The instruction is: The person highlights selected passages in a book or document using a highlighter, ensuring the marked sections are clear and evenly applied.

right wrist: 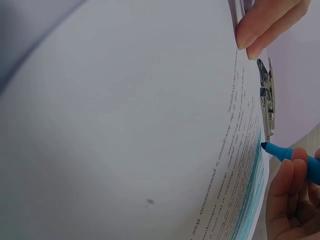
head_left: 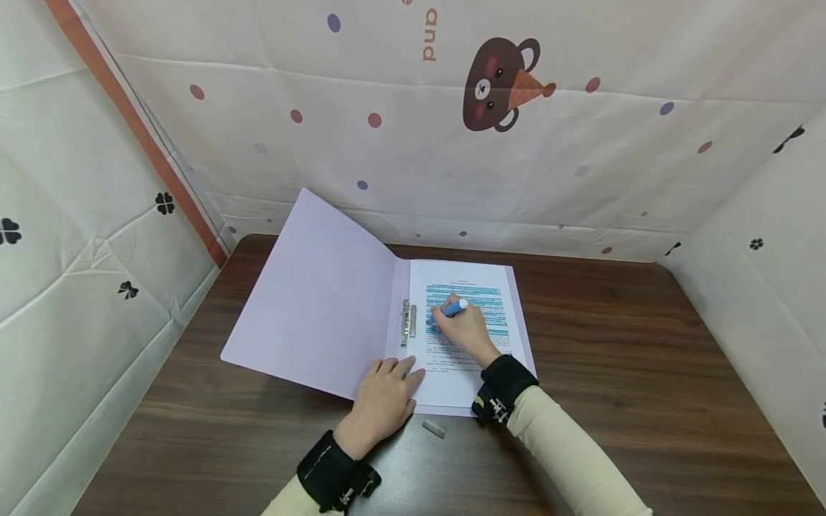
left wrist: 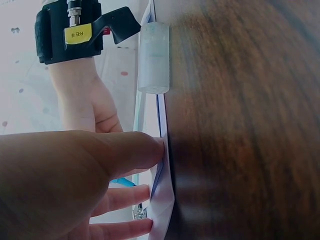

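On the printed page, "Recipient's possession" can be read; most other lines are too small or blurred. The right wristband carries a yellow label, upside down: "R右手". The far cloth backdrop shows "and", turned sideways.

Cream sleeves meet black wristbands (one yellow label).

I find the print too small to read in the head view, where both sleeves run off the bottom. The marker is cut off at the right wrist view's edge; a blurred speck there is perhaps ink. In the left wrist view the left hand hides most of the marker
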Motion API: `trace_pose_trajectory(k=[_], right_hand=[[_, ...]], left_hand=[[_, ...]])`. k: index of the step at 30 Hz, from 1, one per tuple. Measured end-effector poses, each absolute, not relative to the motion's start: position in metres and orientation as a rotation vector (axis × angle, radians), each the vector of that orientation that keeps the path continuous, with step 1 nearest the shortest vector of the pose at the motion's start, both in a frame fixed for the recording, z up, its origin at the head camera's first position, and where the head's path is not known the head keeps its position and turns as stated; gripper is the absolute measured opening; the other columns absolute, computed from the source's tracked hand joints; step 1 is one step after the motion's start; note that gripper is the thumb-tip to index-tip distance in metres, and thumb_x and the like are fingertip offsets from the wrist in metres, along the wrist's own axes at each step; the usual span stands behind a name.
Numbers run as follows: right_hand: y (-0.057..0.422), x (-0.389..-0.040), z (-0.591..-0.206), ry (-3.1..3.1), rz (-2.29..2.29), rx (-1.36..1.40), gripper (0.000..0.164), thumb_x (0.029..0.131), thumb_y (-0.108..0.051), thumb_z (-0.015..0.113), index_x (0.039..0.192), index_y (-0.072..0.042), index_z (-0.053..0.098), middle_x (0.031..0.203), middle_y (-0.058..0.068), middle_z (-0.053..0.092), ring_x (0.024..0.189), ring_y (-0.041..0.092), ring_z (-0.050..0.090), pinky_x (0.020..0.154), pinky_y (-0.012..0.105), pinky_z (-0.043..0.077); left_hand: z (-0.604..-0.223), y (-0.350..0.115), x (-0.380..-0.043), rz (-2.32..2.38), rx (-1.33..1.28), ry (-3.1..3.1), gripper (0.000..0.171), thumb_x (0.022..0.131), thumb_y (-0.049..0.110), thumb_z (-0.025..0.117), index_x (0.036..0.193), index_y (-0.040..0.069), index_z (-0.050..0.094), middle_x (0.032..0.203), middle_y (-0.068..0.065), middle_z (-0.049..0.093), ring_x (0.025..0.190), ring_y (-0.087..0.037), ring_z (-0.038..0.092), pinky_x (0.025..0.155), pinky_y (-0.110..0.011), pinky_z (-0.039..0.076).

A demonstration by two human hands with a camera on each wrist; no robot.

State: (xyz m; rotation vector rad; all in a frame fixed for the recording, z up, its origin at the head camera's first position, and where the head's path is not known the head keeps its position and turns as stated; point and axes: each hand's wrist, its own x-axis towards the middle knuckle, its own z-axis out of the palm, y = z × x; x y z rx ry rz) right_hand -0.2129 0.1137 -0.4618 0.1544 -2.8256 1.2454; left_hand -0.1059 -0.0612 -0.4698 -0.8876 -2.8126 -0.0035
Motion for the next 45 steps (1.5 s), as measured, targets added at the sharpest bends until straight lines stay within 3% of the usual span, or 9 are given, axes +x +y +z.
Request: trace_pose_trajectory(k=[29,45], right_hand=[[0.1106,-0.2138,-0.4686,-2.749,1.116,0.255,0.024,0.086,-0.024,0.057,0.069,-0.012,0.046,0.055,-0.003,0.052,0.048,0.01,0.049,0.041,0.023,0.033],[0.1123,-0.2124,-0.4678,-2.741,1.119,0.256,0.026,0.085,-0.021,0.058,0.067,-0.012,0.043,0.052,-0.002,0.042,0.042,0.011,0.037,0.039,0.024,0.026]], left_hand=[[-0.4683,-0.061,-0.1056,0.019,-0.889,-2.786,0.043,0.077,0.034,0.067,0.117,0.02,0.06,0.122,-0.006,0.056,0.104,-0.023,0.05,0.089,-0.039,0.04],[-0.4702,-0.061,-0.1066,0.032,-0.898,-2.773,0.043,0.077,0.035,0.067,0.117,0.02,0.059,0.122,-0.005,0.056,0.103,-0.023,0.05,0.088,-0.039,0.039]])
